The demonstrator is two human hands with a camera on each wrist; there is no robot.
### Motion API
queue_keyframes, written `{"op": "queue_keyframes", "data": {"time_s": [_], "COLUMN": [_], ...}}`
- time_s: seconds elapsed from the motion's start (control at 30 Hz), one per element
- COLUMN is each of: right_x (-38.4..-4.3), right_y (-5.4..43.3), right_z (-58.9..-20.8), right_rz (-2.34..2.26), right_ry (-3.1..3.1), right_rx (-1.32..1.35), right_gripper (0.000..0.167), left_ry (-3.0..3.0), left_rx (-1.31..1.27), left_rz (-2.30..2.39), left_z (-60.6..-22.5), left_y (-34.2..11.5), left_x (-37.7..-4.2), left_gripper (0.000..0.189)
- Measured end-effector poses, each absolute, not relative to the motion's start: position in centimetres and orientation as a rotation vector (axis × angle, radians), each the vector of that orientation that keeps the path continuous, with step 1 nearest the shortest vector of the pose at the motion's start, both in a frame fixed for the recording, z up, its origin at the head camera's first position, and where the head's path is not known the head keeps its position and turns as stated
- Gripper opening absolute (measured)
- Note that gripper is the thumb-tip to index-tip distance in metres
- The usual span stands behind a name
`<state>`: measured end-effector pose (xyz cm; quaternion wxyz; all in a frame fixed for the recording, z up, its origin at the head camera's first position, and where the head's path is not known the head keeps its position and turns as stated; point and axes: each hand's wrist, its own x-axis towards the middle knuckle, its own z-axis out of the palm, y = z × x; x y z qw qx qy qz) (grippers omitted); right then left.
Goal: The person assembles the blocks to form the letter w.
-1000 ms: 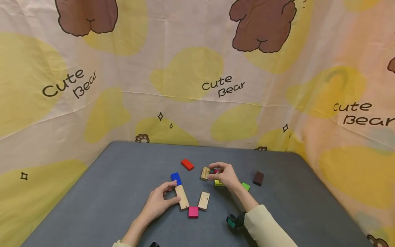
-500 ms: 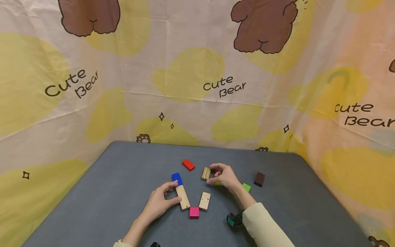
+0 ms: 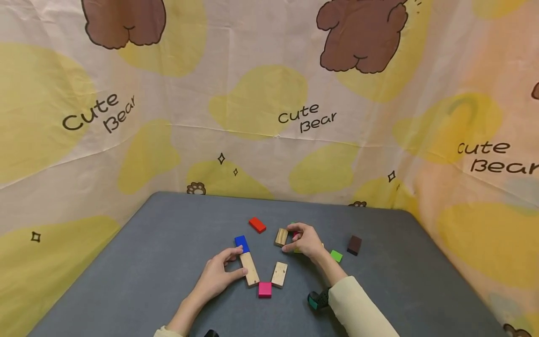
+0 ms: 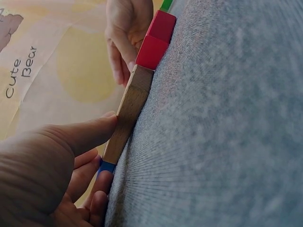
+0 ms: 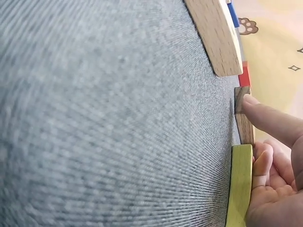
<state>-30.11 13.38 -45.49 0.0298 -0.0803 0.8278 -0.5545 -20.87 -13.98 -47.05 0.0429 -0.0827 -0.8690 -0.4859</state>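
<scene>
In the head view my left hand [image 3: 216, 276] holds a plain wooden block [image 3: 250, 270], with a blue block [image 3: 242, 244] end to end beyond it. The left wrist view shows the thumb on the wooden block [image 4: 126, 124] and fingers beside the blue block [image 4: 106, 166]. My right hand [image 3: 308, 242] pinches a brown-grained wooden block [image 3: 281, 237], its thumb at the near end. In the right wrist view that thumb presses the grained block [image 5: 245, 124], and a yellow-green block [image 5: 241, 184] lies beside the curled fingers. The hand partly hides blocks beneath it.
A pink block [image 3: 265, 289] and another plain wooden block [image 3: 280, 274] lie near the left hand's blocks. Farther back is a red block [image 3: 257, 225]. Right of the right hand lie a green block [image 3: 336, 256] and a dark brown block [image 3: 354, 245]. A printed cloth [image 3: 252, 103] hangs behind the grey table [image 3: 189, 220].
My right thumb has slid toward the near end of the grained block, and the hand covers more of the yellow-green block. My left hand has kept its place on its blocks.
</scene>
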Motion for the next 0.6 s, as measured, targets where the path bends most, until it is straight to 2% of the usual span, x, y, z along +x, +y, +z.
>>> {"op": "queue_keyframes", "data": {"time_s": [0.6], "right_x": [-30.33], "right_y": [13.34], "right_z": [-45.93], "right_rz": [-1.627], "right_ry": [2.706], "right_rx": [-0.247], "right_gripper": [0.062], "left_ry": [-2.643], "left_rx": [-0.264], "left_rz": [-1.497], "left_z": [-47.18], "left_y": [-13.56], "left_x": [-21.12], "left_gripper": [0.054]}}
